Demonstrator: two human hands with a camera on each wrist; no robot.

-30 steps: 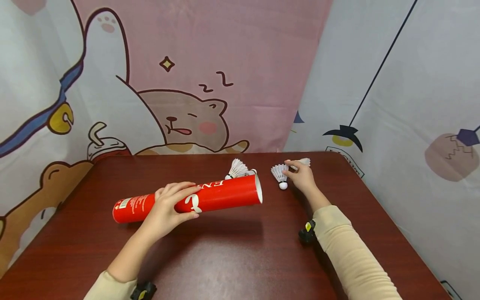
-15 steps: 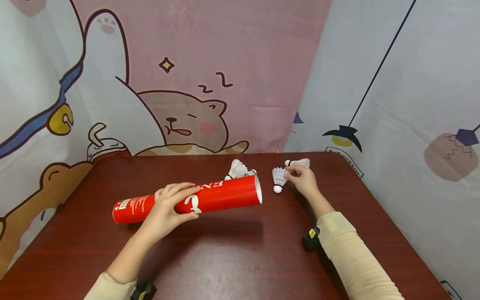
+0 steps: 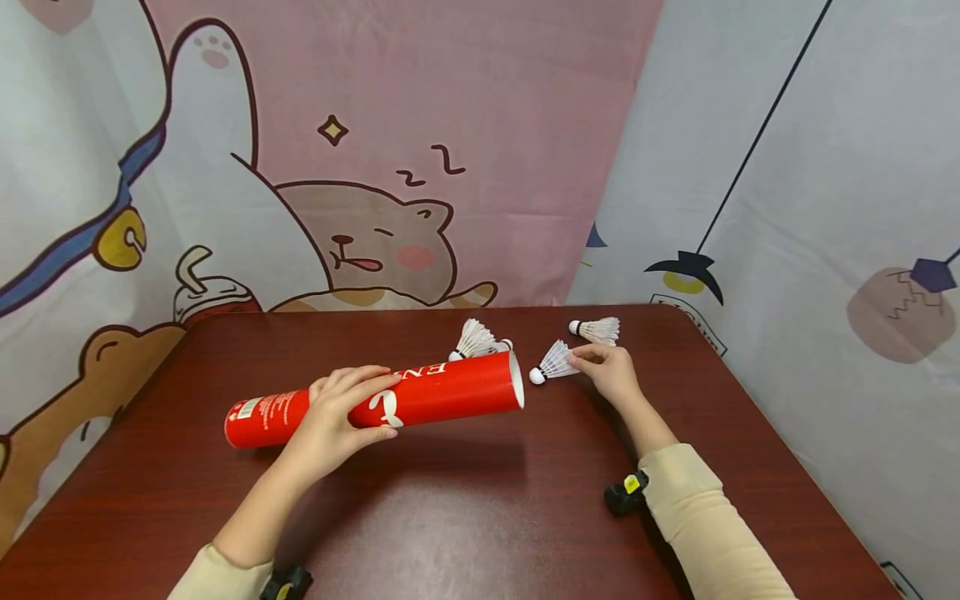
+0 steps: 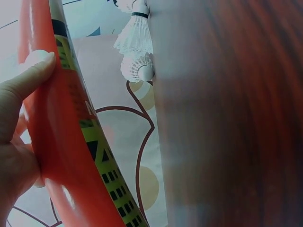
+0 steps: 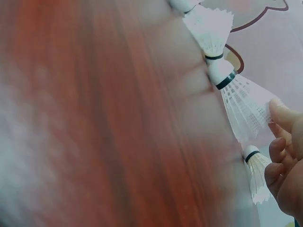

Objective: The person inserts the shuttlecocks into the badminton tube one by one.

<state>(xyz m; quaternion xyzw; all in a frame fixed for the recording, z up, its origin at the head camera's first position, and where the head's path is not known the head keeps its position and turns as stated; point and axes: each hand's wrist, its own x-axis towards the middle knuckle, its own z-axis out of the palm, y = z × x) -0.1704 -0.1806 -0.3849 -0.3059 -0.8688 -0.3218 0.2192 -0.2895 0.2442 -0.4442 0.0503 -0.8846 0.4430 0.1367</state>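
My left hand (image 3: pixel 337 421) grips a red shuttlecock tube (image 3: pixel 450 390) round its middle. The tube lies slantwise, its white-rimmed mouth facing right and raised above the table, its barcode end low at the left. My right hand (image 3: pixel 609 371) pinches the feathered skirt of a white shuttlecock (image 3: pixel 553 363) between thumb and fingers; its cork points left toward the tube's mouth, apart from it. In the right wrist view the thumb presses on the skirt of this shuttlecock (image 5: pixel 246 106). What the tube holds inside is hidden.
Another shuttlecock (image 3: pixel 596 329) lies behind my right hand. Two more, one a feathered shuttlecock (image 3: pixel 474 337), lie behind the tube, partly covered by it. The dark red-brown table (image 3: pixel 465 517) ends at a printed cloth (image 3: pixel 525 208) at the back.
My right hand has drawn its shuttlecock slightly toward me and turned it, so the cork swings from facing me to facing left. The left hand and tube stay in place.
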